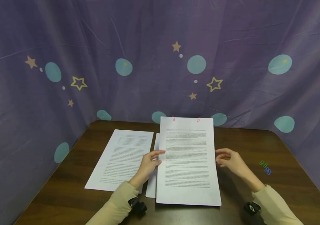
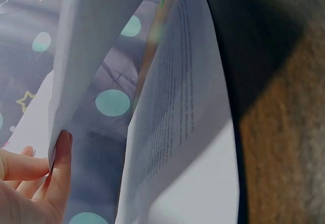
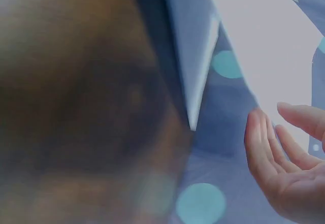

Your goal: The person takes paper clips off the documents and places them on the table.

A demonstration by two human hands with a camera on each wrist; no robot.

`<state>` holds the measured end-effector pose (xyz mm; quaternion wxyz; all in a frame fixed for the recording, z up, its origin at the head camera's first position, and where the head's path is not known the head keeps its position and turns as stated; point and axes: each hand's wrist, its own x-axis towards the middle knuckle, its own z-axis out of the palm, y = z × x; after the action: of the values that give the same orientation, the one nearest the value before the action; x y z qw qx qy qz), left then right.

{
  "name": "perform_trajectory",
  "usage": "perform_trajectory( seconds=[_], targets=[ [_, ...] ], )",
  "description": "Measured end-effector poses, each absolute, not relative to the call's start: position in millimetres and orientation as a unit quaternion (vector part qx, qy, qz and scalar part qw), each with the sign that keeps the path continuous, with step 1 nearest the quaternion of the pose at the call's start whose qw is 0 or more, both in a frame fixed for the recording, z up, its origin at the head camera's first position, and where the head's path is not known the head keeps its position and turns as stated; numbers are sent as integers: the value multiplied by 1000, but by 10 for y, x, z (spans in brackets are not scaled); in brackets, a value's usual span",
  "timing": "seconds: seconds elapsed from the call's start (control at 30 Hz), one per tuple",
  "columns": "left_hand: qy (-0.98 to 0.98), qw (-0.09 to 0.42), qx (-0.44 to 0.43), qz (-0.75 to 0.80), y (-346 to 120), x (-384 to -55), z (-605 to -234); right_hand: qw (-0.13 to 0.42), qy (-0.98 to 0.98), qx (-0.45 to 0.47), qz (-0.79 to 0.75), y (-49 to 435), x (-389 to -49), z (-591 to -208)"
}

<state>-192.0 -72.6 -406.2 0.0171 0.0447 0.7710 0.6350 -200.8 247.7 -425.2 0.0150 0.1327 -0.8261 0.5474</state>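
A printed paper stack is held up off the table in the head view, with two pink paper clips, one at the top left and another at the top right. My left hand pinches its left edge between thumb and fingers; the left wrist view shows the pinch clearly. Beside the right edge is my right hand, its fingers loosely bent and its thumb apart from them. In the right wrist view those fingers come right at the paper's edge, with a gap under the thumb.
Behind the raised stack, another paper lies partly hidden on the brown table. A printed sheet lies to the left. On the right are green paper clips and blue paper clips. A patterned curtain hangs behind.
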Motion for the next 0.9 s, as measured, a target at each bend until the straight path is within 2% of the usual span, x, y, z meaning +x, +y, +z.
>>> perform_trajectory(
  seconds=[0.23, 0.4, 0.7, 0.9],
  targets=[
    [772, 20, 44, 634, -750, -1941, -4138, 118, -854, 154, 484, 2371, -2154, -3885],
    [768, 15, 45, 638, -765, -2049, -4307, 167, -865, 150, 449, 2305, -2298, -3678],
    [770, 7, 53, 636, -743, -2067, -4381, 218, -866, 152, 423, 2160, -2530, -3457],
    [772, 0, 63, 632, -740, -2036, -4366, 216, -868, 154, 420, 2074, -2597, -3366]
  ],
)
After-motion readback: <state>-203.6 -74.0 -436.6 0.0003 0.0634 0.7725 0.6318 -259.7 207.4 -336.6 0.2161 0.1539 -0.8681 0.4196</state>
